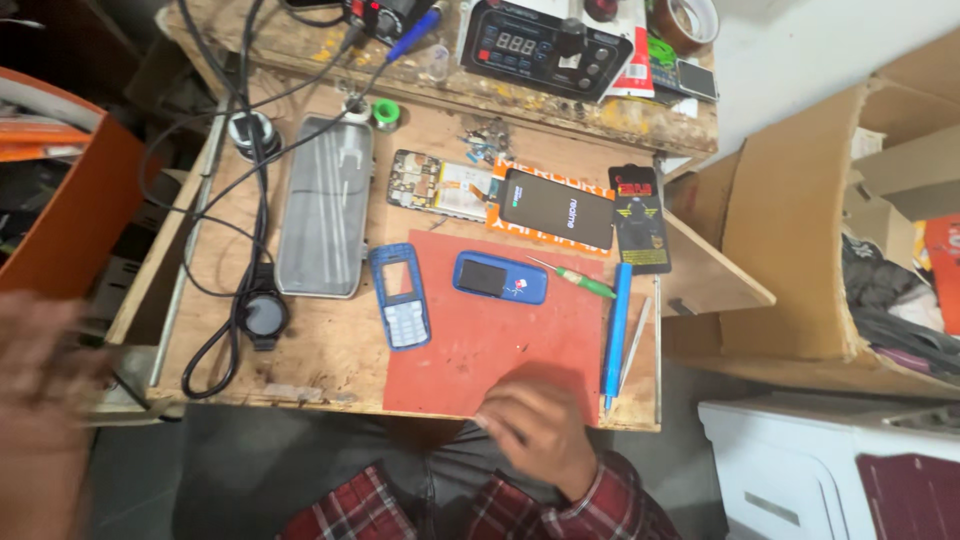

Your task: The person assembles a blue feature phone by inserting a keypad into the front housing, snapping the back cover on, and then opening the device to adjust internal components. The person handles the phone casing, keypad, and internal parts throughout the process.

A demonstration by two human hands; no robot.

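Wooden workbench (330,350), head view – items:
- R hand (535,425): at near edge of red mat (480,340), fingers curled loosely, empty, touching mat.
- L hand (40,400): blurred, off bench at far left – grip can't tell.
- Blue phone body (499,277): flat on mat, well apart from R hand.
- Blue keypad cover (400,296): left of it, half on mat.
- Green screwdriver (575,278), blue pen tool (616,335): mat's right side.
- Black smartphone (557,207), circuit board (440,185) behind.
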